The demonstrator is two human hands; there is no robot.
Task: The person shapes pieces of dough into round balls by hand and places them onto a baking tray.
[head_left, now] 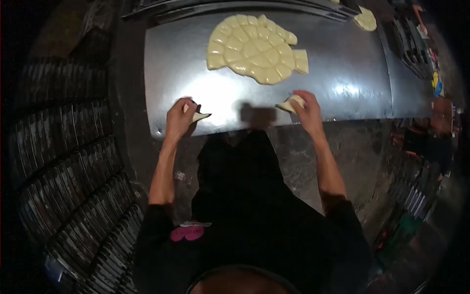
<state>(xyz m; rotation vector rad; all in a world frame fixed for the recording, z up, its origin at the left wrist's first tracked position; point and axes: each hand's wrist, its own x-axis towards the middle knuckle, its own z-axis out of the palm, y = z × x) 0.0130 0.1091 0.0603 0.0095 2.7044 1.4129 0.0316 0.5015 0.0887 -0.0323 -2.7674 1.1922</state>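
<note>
Near the front edge of the metal table (352, 63), my left hand (180, 115) is closed on a small pale piece of dough (199, 116), whose pointed end sticks out to the right. My right hand (307, 109) pinches another dough piece (289, 105), with its tip pointing left. Beyond both hands lies a large flat slab of pale dough (252, 49), glossy and scored into many pieces. One piece at its right side (301, 61) sits slightly askew.
Stacked dark trays (63, 127) fill the left side. More trays (254, 7) lie along the table's far edge, beside another dough piece (365, 19) at the back right. At the far right are dark racks (411, 46) and a person (431, 144).
</note>
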